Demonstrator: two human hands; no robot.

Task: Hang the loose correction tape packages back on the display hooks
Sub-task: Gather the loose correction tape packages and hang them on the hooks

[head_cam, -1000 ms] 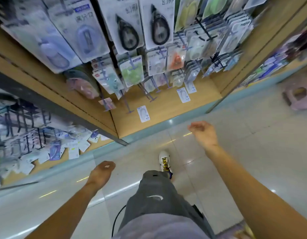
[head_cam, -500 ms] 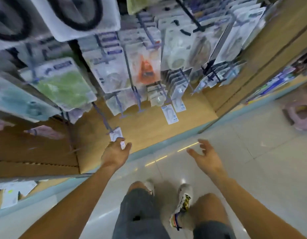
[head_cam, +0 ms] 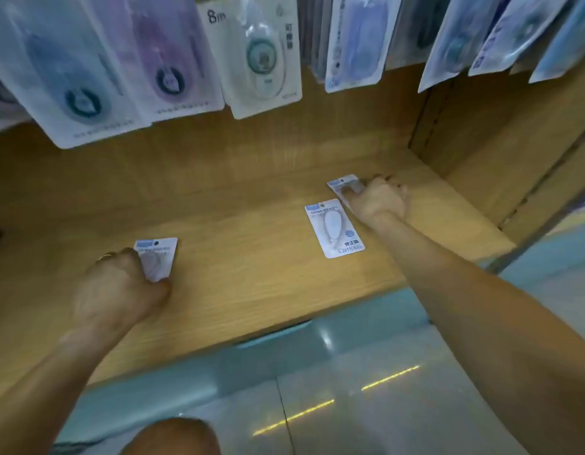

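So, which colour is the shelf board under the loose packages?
Light wood-grain shelf board, best in head view.

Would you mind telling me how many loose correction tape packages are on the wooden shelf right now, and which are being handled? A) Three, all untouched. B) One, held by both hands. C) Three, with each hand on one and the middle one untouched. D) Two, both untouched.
C: the left hand grips the left package, the right hand grips the far package, and the middle package lies flat, untouched.

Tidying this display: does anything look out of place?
Yes. Three small packages lie flat on the wooden shelf instead of hanging: one under the left hand, one under the right hand, and the middle package untouched.
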